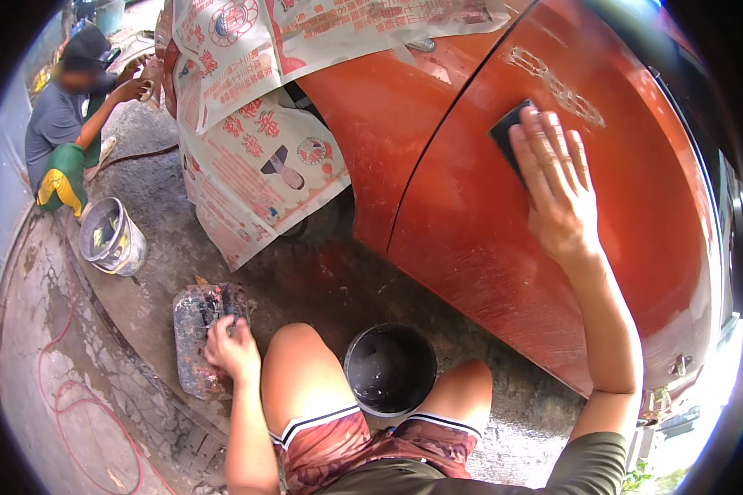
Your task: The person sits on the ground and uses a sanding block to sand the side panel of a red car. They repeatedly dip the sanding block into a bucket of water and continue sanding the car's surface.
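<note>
My right hand (553, 169) presses a dark, flat sanding pad (504, 139) against the red car panel (446, 206), fingers extended together over it. Pale scuffed marks (553, 87) lie just above that hand, and hazy scratches run across the lower panel. My left hand (231, 346) is low on the left, fingers curled over a paint-stained tray (190, 355) with dark items on it; what it holds, if anything, is hidden. Between my knees sits a black bucket (390, 388) with cloudy liquid.
Printed paper sheets (264, 190) mask the car's upper left. A crouching person (54, 144) at upper left holds a pale ring-shaped item (149, 92) beside a white bucket (128, 256). A pink hose (82, 388) snakes over the cracked concrete floor (115, 330) along the left wall.
</note>
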`<state>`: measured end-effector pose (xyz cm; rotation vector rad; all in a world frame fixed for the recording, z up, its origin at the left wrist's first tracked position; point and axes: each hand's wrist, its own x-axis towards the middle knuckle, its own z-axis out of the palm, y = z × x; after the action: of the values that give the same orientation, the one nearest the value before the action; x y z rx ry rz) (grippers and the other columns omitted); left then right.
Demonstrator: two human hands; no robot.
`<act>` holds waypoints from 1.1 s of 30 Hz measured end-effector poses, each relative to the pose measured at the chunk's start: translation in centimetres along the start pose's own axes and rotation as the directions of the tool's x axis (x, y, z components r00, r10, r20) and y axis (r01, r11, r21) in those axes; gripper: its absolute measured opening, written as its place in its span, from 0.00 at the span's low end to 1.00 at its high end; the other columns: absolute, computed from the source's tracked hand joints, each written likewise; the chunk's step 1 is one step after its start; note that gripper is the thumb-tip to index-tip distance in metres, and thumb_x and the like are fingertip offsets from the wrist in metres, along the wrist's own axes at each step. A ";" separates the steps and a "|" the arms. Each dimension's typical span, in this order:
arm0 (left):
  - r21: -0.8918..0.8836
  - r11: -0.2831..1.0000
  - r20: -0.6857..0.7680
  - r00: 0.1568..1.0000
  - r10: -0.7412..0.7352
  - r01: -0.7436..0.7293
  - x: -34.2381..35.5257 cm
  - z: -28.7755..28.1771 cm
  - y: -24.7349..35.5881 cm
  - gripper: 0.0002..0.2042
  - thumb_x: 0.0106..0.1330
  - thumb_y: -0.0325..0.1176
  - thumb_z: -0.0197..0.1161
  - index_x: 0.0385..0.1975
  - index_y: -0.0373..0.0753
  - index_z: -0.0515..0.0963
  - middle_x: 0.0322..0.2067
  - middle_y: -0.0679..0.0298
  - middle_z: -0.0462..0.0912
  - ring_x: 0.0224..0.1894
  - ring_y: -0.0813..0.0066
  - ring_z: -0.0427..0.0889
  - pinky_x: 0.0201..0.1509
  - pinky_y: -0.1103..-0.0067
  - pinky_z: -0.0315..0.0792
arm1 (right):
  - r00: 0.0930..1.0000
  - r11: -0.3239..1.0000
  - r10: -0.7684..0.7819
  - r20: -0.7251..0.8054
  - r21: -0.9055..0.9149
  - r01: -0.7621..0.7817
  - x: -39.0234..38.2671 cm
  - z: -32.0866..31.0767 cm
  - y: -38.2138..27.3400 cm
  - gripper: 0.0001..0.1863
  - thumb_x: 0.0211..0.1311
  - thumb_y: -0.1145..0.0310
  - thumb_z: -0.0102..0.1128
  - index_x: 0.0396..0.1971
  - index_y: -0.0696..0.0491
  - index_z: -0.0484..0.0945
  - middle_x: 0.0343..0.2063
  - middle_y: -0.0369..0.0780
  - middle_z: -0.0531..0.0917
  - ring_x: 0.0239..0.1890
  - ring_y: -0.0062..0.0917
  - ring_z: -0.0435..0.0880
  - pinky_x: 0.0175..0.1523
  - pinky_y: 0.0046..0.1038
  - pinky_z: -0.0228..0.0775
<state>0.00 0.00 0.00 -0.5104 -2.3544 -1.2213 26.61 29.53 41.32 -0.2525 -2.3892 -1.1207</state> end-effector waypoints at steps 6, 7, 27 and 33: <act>-0.597 0.798 0.109 0.994 -0.019 0.081 0.0 7.3 15.2 0.11 0.67 0.32 0.72 0.43 0.34 0.83 0.42 0.54 0.87 0.46 0.56 0.85 0.54 0.65 0.77 | 0.855 0.929 -0.207 0.475 -0.179 0.324 -5.2 4.3 -5.2 0.36 0.71 0.59 0.53 0.79 0.48 0.62 0.81 0.32 0.58 0.84 0.24 0.51 0.85 0.46 0.37; -0.675 0.725 0.128 0.990 -0.063 0.133 -0.7 9.0 17.3 0.11 0.67 0.33 0.72 0.43 0.33 0.82 0.43 0.54 0.86 0.45 0.59 0.85 0.52 0.66 0.76 | 0.852 0.910 -0.232 0.470 -0.204 0.360 -5.7 4.8 -5.6 0.37 0.73 0.55 0.52 0.80 0.46 0.60 0.82 0.31 0.57 0.84 0.23 0.49 0.85 0.47 0.35; -0.682 0.730 0.557 0.622 0.549 -0.033 -5.5 15.6 17.0 0.50 0.69 0.56 0.67 0.83 0.46 0.44 0.83 0.50 0.44 0.78 0.35 0.56 0.78 0.44 0.52 | 0.857 0.870 -0.154 0.492 -0.344 0.354 -7.2 6.5 -6.5 0.38 0.73 0.49 0.54 0.81 0.38 0.58 0.82 0.28 0.56 0.83 0.20 0.51 0.83 0.54 0.30; -0.685 0.729 0.596 0.576 0.559 0.002 -6.2 16.2 17.7 0.51 0.68 0.56 0.68 0.84 0.48 0.44 0.83 0.53 0.41 0.78 0.35 0.55 0.78 0.42 0.51 | 0.870 0.913 -0.018 0.492 -0.347 0.215 -6.6 6.1 -6.8 0.39 0.72 0.49 0.56 0.80 0.43 0.61 0.81 0.31 0.58 0.83 0.25 0.53 0.80 0.62 0.39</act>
<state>10.77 22.32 0.19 -1.9658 -2.1913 -1.8614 27.69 30.04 30.14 -0.5872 -2.5977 -1.7765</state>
